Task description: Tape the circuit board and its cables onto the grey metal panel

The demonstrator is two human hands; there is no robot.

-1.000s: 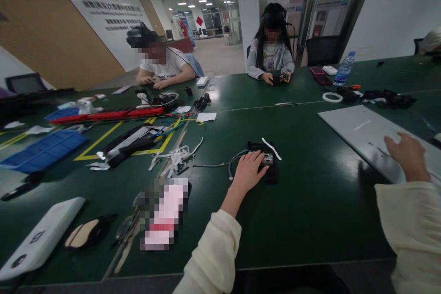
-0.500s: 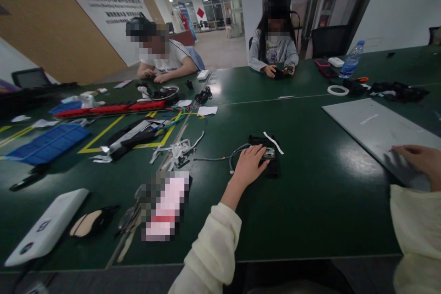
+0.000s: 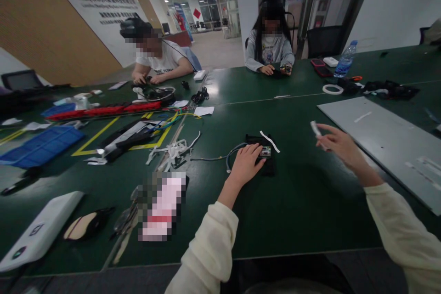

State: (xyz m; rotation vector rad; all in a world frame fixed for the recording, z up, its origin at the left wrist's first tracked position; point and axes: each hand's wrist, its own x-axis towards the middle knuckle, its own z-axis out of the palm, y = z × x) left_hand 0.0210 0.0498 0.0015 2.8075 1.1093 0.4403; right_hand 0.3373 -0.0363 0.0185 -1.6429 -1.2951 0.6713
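Note:
My left hand [image 3: 245, 165] lies on a small black device [image 3: 263, 158] on the green table [image 3: 303, 202], fingers flat over its left part. A grey cable [image 3: 230, 156] curls out from under that hand, and a white strip [image 3: 269, 141] lies across the device's far corner. My right hand [image 3: 339, 145] hovers above the table to the right of the device, pinching a short white strip [image 3: 315, 129] between its fingertips.
A grey board [image 3: 382, 135] with white strips lies at the right. White strip scraps [image 3: 172, 152], cables and a blue tray [image 3: 39, 145] lie at the left. A white case [image 3: 37, 234] sits near the front edge. Two people sit across the table.
My right hand left the grey board and moved left toward the device, now holding a white strip. My left hand stayed on the device.

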